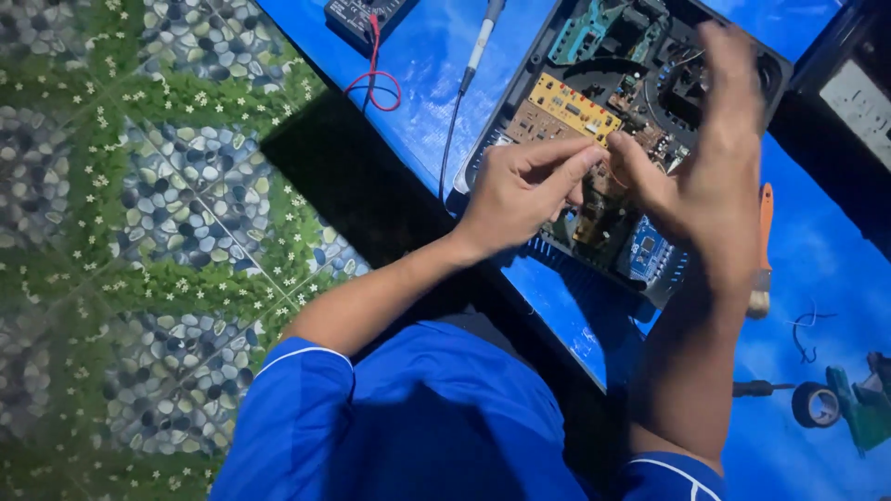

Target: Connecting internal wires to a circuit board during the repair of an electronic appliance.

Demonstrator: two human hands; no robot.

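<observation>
Left hand (520, 190) and right hand (691, 176) both pinching thin wire (611, 173) over open device chassis (594, 121) near table (418, 74) front edge; tugging risking snapping wire or lifting solder joint.

An electronics repair workshop: a blue-covered table (418, 83) carries an opened black device with circuit boards (594, 121), a black multimeter (357, 14) and a slim soldering iron (481, 42).
</observation>
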